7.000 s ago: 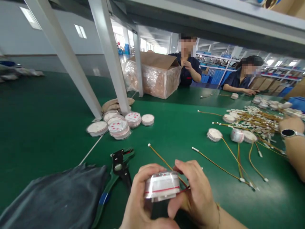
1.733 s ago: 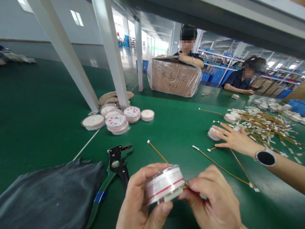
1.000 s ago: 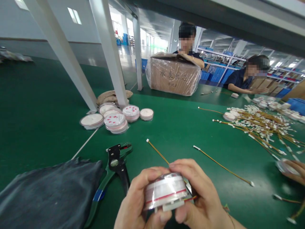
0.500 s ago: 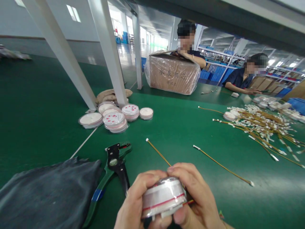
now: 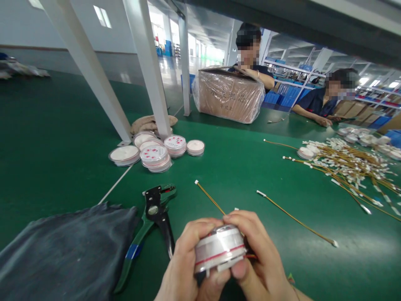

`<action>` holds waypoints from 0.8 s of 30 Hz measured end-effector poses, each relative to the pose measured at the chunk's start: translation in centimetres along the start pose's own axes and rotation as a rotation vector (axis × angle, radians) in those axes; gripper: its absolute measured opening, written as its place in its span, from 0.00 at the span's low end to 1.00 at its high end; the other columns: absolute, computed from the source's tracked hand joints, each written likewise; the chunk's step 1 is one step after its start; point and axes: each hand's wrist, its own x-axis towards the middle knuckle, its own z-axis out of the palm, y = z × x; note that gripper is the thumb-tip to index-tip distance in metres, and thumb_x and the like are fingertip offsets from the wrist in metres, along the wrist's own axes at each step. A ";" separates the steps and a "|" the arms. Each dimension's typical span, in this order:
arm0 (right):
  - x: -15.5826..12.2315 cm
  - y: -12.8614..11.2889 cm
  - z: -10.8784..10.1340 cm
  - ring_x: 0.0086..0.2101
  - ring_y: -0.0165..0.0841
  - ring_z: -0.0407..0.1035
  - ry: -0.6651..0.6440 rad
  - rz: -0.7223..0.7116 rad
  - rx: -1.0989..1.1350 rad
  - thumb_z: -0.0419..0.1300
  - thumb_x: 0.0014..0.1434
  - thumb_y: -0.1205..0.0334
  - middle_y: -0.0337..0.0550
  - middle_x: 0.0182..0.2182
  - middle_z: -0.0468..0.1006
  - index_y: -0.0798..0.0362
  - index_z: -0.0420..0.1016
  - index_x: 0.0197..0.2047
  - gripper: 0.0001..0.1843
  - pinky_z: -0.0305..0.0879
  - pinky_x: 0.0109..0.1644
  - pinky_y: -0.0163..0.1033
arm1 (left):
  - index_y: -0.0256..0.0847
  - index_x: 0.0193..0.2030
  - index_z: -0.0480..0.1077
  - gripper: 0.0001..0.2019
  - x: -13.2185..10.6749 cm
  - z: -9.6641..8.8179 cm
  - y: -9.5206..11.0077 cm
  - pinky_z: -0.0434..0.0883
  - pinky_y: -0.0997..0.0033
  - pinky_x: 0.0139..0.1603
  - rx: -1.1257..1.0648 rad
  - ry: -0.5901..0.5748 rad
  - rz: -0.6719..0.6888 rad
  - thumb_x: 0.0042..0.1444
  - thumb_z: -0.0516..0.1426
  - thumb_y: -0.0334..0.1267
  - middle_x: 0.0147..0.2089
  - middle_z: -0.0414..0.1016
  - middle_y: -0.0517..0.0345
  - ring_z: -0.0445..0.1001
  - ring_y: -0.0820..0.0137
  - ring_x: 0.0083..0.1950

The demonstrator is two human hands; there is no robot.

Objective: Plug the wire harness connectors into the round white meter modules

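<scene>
Between my hands, low in the middle of the view, is a round clear-cased meter dial unit [image 5: 220, 250] with a white band and a red line. It is tilted so its side faces me. My left hand [image 5: 185, 260] clasps its left side, thumb on the upper rim and fingers below. My right hand [image 5: 257, 253] grips the right side, fingertips at the top edge and thumb underneath. Thin red and yellow wires show beside the right fingers. A two-ended yellow wire lead [image 5: 210, 197] runs out beyond the hands, its near end hidden.
Wire strippers [image 5: 153, 211] and a dark cloth [image 5: 65, 255] lie left. Stacked meter units [image 5: 154, 155] stand by the frame legs. A single lead [image 5: 296, 216] and a pile of leads [image 5: 351, 163] lie right. Behind are a plastic-wrapped carton [image 5: 228, 96] and two people [image 5: 247, 52].
The view has shifted slightly, moving the scene a little to the right. Both hands keep hold of the meter dial unit, which sits slightly higher in view. The far-right person's hands have moved.
</scene>
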 end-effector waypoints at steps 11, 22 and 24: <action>0.2 0.1 -0.3 0.41 0.31 0.67 -0.037 0.032 0.000 0.55 0.58 0.44 0.44 0.43 0.70 0.51 0.64 0.55 0.27 0.66 0.43 0.35 | 0.46 0.61 0.50 0.26 0.7 -1.8 -0.7 0.74 0.59 0.44 -0.087 -0.381 0.074 0.59 0.49 0.53 0.54 0.61 0.45 0.70 0.56 0.48; 0.5 0.5 0.5 0.41 0.31 0.64 -0.033 0.185 0.003 0.55 0.59 0.49 0.40 0.41 0.70 0.46 0.67 0.50 0.18 0.61 0.45 0.37 | 0.44 0.54 0.55 0.18 0.6 -0.9 -0.5 0.72 0.64 0.48 0.140 -0.246 -0.189 0.60 0.50 0.48 0.48 0.69 0.50 0.72 0.61 0.47; 1.4 1.3 0.6 0.39 0.32 0.65 -0.038 0.273 -0.005 0.57 0.57 0.47 0.41 0.38 0.72 0.49 0.72 0.45 0.18 0.60 0.45 0.37 | 0.42 0.55 0.55 0.22 1.3 -0.8 -1.0 0.70 0.60 0.52 0.106 -0.214 -0.272 0.59 0.51 0.51 0.52 0.67 0.46 0.70 0.59 0.52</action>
